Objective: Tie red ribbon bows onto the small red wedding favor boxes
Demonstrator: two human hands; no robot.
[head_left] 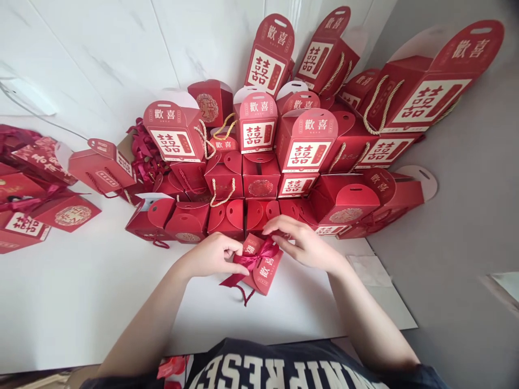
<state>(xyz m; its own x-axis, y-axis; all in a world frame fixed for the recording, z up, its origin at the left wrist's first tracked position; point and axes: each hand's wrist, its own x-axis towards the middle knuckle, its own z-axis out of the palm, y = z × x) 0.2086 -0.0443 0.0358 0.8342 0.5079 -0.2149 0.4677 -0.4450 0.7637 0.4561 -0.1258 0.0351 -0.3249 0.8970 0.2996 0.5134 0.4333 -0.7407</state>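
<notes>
A small red gift box (pixel 267 275) with white characters lies on the white table in front of me. A dark pink satin ribbon (pixel 257 259) is tied in a bow across its top, and a dark red cord loop (pixel 245 296) sticks out at the near side. My left hand (pixel 214 255) is at the left of the box, thumb and fingers closed on the left part of the bow. At the upper right, my right hand (pixel 302 243) has its fingers bent over the right loop of the ribbon. Its fingertips are at the loop's edge.
Red gift boxes (pixel 259 127) stand stacked against the tiled wall behind my hands, several with rope handles. More boxes (pixel 71 210) lie at the left. A pile of dark pink ribbons (pixel 144 146) sits between the groups. A grey wall (pixel 458 216) bounds the right side.
</notes>
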